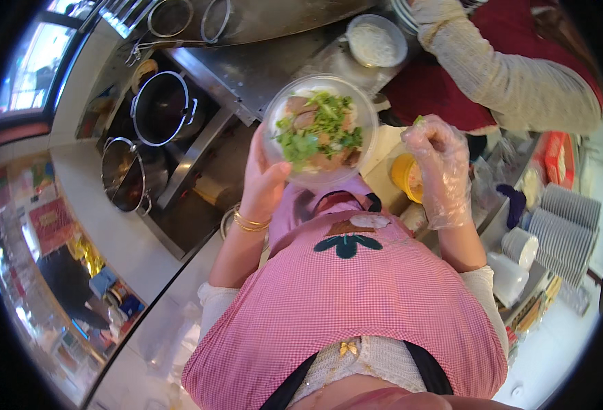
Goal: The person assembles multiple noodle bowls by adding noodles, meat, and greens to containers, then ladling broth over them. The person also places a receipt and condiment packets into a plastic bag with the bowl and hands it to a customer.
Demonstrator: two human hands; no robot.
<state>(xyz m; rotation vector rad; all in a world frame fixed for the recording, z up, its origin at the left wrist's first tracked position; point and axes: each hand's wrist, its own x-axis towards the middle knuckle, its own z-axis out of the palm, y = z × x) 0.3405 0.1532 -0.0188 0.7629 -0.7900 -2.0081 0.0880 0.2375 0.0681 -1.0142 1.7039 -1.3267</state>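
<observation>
My left hand (264, 179) grips a round transparent plastic bowl (366, 158) by its left rim, thumb on the near side. In the bowl lie meat slices (305, 117), chopped green herbs (330, 109) and something white beneath them. A thin transparent glove covers my right hand (438, 164), held up to the right of the bowl and apart from it. Its fingers are curled together, with a small bit of green herb (420, 120) showing at the fingertips. Below that hand is a yellow container (404, 173), its contents partly hidden.
Two large metal pots (135, 113) (112, 141) stand at the left. A white-filled tub (375, 42) sits on the metal counter (260, 72) ahead. Another person's sleeve (527, 78) reaches in at the upper right. Stacked white plates (554, 236) and a red box (558, 160) are on the right.
</observation>
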